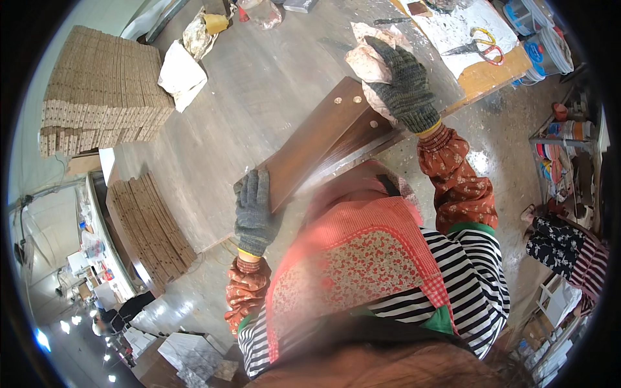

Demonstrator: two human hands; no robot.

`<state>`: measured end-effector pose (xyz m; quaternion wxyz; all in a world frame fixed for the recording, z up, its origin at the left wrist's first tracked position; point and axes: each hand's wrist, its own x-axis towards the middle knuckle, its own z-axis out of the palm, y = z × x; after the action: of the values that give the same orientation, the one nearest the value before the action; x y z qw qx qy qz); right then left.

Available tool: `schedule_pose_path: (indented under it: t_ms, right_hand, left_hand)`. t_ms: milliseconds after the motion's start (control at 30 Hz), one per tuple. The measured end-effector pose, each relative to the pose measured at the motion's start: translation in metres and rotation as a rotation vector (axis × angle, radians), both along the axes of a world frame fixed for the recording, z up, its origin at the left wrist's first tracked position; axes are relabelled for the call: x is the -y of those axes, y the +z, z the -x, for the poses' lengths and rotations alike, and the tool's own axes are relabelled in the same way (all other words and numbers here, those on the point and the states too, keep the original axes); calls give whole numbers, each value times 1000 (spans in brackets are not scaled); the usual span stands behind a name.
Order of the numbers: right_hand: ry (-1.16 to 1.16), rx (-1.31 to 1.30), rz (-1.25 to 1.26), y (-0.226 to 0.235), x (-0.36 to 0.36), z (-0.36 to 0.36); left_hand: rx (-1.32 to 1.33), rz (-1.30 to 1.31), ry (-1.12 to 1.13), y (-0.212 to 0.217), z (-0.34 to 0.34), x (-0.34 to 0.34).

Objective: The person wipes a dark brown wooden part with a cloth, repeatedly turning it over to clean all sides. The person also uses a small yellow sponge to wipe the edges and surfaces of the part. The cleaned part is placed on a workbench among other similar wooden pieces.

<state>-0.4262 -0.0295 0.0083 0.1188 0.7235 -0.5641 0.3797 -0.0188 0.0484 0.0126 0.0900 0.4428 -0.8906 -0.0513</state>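
Observation:
A dark brown wooden board lies slantwise at the near edge of the worktable, with several pale round spots at its far right end. My left hand, in a grey knit glove, grips the board's near left end, fingers pointing away from me. At the other end my right hand, gloved in dark green-grey, is closed on a crumpled, stained whitish rag. Part of the rag hangs down beside the board's far end. A second brown surface shows beneath the board, partly covered by it.
Tall stacks of brown boards stand at the far left, with more boards lower down. A white cloth lies near them. Scissors rest on a paint-marked sheet at far right, beside buckets. Another person is at right.

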Motion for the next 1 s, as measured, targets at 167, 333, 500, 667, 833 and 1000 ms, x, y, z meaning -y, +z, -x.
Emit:
schedule_pose_path:
  t_ms: [167, 333, 500, 667, 833, 1000]
  right_hand:
    - [216, -136, -191, 33, -3, -12]
    - [221, 65, -437, 13, -6, -17]
    - [340, -110, -544, -12, 3, 1]
    - [363, 3, -583, 14, 2, 1]
    - [278, -174, -719, 36, 10, -21]
    - [241, -225, -860, 33, 28, -22]
  left_hand:
    - [78, 17, 63, -7, 2, -8]
    - [115, 127, 92, -20, 10, -17]
    - [146, 169, 148, -23, 16, -21]
    - [176, 159, 164, -21, 18, -21]
    - [159, 191, 158, -23, 19, -20]
    - [150, 176, 148, -25, 18, -20]
